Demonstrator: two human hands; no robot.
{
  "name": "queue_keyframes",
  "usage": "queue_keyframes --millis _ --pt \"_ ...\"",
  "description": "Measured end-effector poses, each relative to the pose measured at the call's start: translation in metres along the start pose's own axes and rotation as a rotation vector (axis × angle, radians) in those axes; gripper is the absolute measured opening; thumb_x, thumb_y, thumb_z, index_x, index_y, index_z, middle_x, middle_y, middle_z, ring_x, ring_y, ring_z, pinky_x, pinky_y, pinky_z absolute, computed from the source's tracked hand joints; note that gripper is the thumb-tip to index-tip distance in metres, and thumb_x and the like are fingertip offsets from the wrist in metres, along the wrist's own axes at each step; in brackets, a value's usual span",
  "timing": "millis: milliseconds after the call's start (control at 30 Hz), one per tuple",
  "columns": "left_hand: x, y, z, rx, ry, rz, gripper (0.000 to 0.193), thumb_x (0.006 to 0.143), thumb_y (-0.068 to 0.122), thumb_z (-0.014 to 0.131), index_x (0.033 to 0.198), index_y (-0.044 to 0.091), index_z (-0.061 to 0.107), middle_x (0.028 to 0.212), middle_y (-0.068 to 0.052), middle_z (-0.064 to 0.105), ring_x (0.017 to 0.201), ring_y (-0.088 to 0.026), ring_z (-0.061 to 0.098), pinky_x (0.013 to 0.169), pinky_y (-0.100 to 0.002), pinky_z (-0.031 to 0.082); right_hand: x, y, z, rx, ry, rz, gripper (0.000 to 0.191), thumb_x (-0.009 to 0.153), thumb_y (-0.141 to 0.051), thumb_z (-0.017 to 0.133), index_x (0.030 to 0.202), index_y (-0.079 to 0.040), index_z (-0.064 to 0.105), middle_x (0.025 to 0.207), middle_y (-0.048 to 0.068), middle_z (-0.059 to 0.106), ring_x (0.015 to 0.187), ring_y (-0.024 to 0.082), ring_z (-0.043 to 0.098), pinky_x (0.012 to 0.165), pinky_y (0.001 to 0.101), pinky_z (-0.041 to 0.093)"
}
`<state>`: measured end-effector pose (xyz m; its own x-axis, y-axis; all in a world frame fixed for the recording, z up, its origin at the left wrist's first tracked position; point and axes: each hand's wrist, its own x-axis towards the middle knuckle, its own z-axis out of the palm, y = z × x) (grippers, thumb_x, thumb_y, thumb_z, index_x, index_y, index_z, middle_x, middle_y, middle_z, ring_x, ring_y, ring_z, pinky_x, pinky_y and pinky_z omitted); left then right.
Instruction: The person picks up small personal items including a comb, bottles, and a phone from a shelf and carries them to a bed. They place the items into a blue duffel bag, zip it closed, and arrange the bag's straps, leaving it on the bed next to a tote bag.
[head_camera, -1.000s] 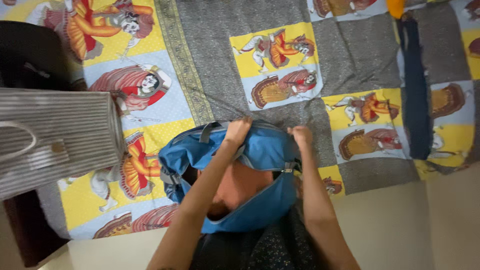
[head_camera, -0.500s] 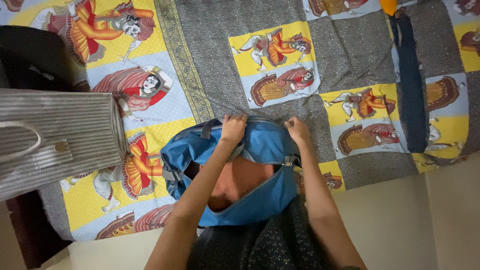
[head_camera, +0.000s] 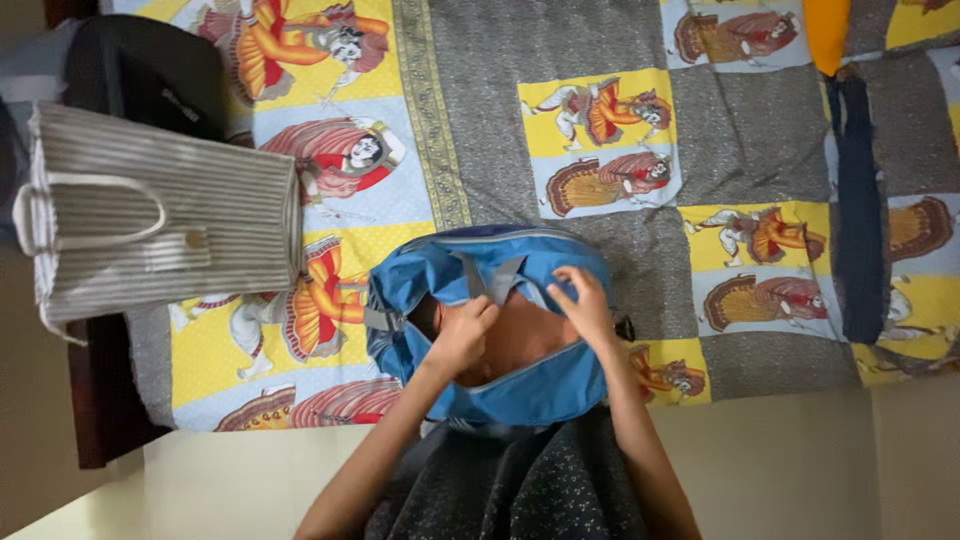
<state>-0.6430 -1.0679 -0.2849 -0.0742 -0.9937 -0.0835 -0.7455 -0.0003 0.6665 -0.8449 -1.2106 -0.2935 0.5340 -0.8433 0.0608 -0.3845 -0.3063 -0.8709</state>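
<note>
A blue backpack (head_camera: 425, 285) lies on the edge of a bed right in front of me, its main pocket gaping open toward me with a brownish lining showing inside. My left hand (head_camera: 462, 335) is closed on the upper edge of the opening near the grey carry handle (head_camera: 490, 275). My right hand (head_camera: 585, 305) pinches the blue flap on the right side of the opening. Both forearms reach up from the bottom of the view.
The bed is covered by a patchwork sheet (head_camera: 620, 120) with dancer figures. A striped grey tote bag (head_camera: 160, 215) stands at the left beside a black bag (head_camera: 140, 75). A dark blue cloth strip (head_camera: 860, 210) lies at the right. Pale floor (head_camera: 790, 470) lies below.
My hands have shifted a little on the backpack's opening, the left one moving lower toward the inside. The view has drifted slightly.
</note>
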Motion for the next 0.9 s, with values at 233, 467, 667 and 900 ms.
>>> queue_keyframes --millis 233,467,667,900 --pt "-0.05 0.028 -0.009 -0.11 0.628 -0.129 0.051 0.07 -0.01 0.062 0.12 -0.004 0.053 0.128 -0.025 0.054 0.12 -0.043 0.054 0.102 -0.044 0.048 -0.026 -0.019 0.021 -0.246 -0.184 0.05 0.041 0.087 0.002 0.066 0.125 -0.013 0.064 0.111 0.014 0.068 0.104 0.035 0.065 0.086 0.042 0.054" --pt "-0.092 -0.007 -0.015 -1.313 0.412 -0.391 0.047 0.087 0.001 0.057 0.134 0.008 0.056 0.129 -0.012 0.066 0.116 -0.02 0.064 0.092 -0.031 0.053 -0.036 -0.015 -0.013 -0.32 -0.179 -0.158 0.031 0.083 0.008 0.067 0.108 -0.01 0.068 0.106 0.013 0.068 0.102 0.036 0.062 0.09 0.0462 0.051" --pt "-0.065 0.038 0.016 -1.207 0.471 -0.472 0.029 0.091 0.007 0.066 0.12 0.007 0.066 0.111 -0.008 0.07 0.104 -0.019 0.065 0.087 -0.031 0.052 -0.029 -0.072 -0.005 -0.589 -0.146 -0.394 0.053 0.063 -0.006 0.072 0.116 -0.007 0.071 0.106 0.019 0.067 0.098 0.041 0.06 0.088 0.0506 0.049" --pt "-0.035 0.011 -0.092 -1.508 0.535 -0.257 0.031 0.095 0.023 0.051 0.123 0.016 0.063 0.123 -0.001 0.065 0.112 -0.015 0.06 0.096 -0.032 0.05 0.022 -0.123 0.056 -0.282 -0.216 -0.491 0.043 0.086 0.006 0.066 0.124 -0.015 0.063 0.113 0.011 0.068 0.105 0.034 0.069 0.092 0.0404 0.056"
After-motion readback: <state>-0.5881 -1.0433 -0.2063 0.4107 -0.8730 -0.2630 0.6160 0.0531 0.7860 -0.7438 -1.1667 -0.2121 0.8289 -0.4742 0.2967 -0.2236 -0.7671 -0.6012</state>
